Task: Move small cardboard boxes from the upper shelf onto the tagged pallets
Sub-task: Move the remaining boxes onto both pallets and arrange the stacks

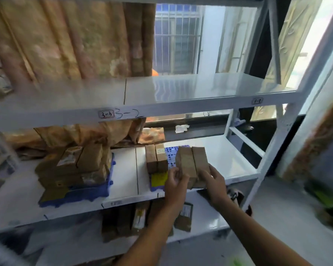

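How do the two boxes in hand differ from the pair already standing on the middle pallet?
The held boxes are gripped by the left hand and right hand and lean tilted; the standing pair is untouched and upright. The held boxes sit nearer the camera, at the blue pallet's right. Both are plain brown cardboard pairs, side by side.

We held two boxes (192,164) between our left hand (176,181) and right hand (212,181) over the blue pallet (170,153) on the shelf (229,156).
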